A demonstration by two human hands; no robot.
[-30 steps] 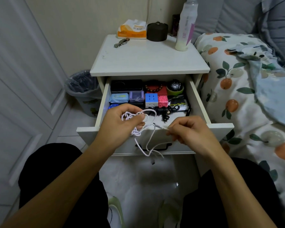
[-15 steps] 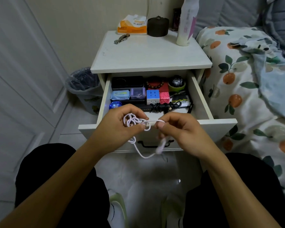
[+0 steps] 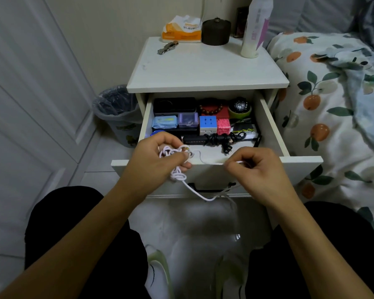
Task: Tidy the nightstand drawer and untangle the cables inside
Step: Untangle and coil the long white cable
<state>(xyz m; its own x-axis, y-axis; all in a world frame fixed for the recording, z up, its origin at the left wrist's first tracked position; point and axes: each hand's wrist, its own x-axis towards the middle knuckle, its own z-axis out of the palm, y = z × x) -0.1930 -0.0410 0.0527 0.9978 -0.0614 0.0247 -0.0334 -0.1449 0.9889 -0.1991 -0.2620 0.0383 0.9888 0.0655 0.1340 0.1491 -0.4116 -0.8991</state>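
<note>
A tangled white cable hangs in front of the open nightstand drawer. My left hand grips the knotted bunch of it above the drawer's front edge. My right hand pinches one strand that runs taut from the knot, to the right. A loop of the cable sags below both hands past the black drawer handle. Inside the drawer lies a black coiled power cord with a plug.
The drawer holds a black case, a puzzle cube, a pink box, bead bracelet and watch. On the nightstand top stand tissues, a dark jar and a bottle. A bin stands left, the bed right.
My right hand has moved right, away from the left hand, drawing a strand out of the knot. The hanging loop has swung lower. The left hand kept its hold on the bunch.
</note>
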